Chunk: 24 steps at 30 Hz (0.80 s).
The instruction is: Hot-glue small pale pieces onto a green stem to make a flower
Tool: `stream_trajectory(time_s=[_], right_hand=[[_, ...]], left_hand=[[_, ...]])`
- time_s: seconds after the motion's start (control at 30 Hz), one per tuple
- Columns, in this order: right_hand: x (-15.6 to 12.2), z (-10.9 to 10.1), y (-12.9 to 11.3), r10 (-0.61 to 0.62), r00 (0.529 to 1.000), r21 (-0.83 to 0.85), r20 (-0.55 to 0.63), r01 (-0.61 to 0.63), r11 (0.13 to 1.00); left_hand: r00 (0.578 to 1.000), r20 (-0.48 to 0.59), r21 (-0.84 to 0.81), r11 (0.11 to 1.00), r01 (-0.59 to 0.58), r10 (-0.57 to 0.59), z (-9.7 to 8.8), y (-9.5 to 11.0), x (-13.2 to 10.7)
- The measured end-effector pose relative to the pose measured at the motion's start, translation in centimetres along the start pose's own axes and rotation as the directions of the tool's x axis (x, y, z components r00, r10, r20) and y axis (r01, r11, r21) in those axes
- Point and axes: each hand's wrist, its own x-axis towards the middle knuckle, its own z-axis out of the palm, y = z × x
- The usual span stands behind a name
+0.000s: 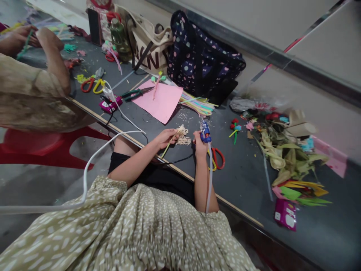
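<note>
My left hand pinches a pale craft flower whose thin yellow-green stem slants down past the table edge. Small cream pieces lie or hang just by the flower; which, I cannot tell. In my right hand is a blue hot glue gun, with a clear glue stick running out of its back along my forearm. A black cord crosses the table edge between my hands. Scissors with red and yellow handles lie beside my right wrist.
Ahead lie a pink sheet, pliers and pipe cleaners. Bags stand against the wall. Scrap and dried husks are heaped right. A white cable crosses on the left, where another person's arm rests.
</note>
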Motion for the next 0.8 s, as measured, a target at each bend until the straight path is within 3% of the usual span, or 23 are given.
stream_trajectory(time_s=[0.07, 0.23, 0.47, 0.8], right_hand=[[0.0, 0.2, 0.0, 0.069, 0.995, 0.079, -0.065, -0.064, 0.995], [0.3, 0.6, -0.2, 0.149, 0.988, 0.172, -0.033, -0.141, 0.975], [0.3, 0.6, -0.4, 0.132, 0.989, 0.221, 0.059, -0.142, 0.965], [-0.4, 0.9, -0.7, 0.043, 0.994, 0.106, 0.105, -0.054, 0.993]], left_hand=[[1.0, 0.0, -0.024, 1.0, -0.017, 0.017, -0.2, 0.0, 0.0], [0.999, -0.026, -0.024, 0.999, -0.024, 0.023, -0.1, 0.1, -0.2], [0.999, -0.05, 0.044, 0.999, 0.005, -0.003, 0.6, 0.2, -0.6], [0.989, -0.106, 0.309, 0.949, -0.065, 0.102, 1.8, -0.9, -1.1]])
